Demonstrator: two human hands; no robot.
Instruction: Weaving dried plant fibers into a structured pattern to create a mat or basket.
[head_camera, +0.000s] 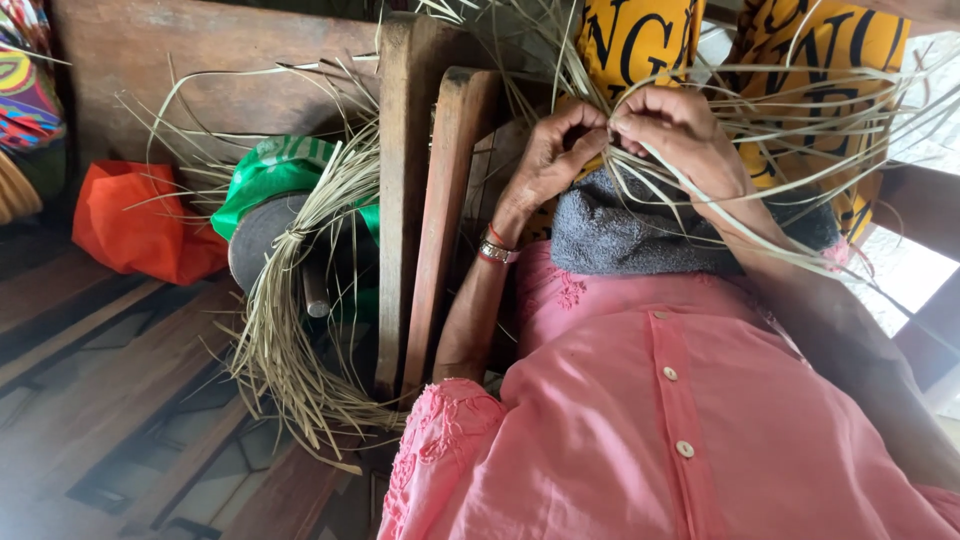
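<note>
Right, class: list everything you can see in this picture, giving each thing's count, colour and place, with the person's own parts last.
Straw strips: many, pale tan, fanned around both hands
Coiled straw bundle: one, pale tan, on the bench at left
Green bag: one, green, behind the coil
Orange bag: one, orange, far left
Wooden chair frame: one, brown, centre
Grey cloth: one, grey, on the lap
Yellow fabric: yellow, black-printed, top right
Pink shirt: one, pink, foreground
Left hand: pinching strips
Right hand: pinching strips

Loose straw strips (800, 130) crowd both hands; wooden post (405, 200) blocks leftward.
</note>
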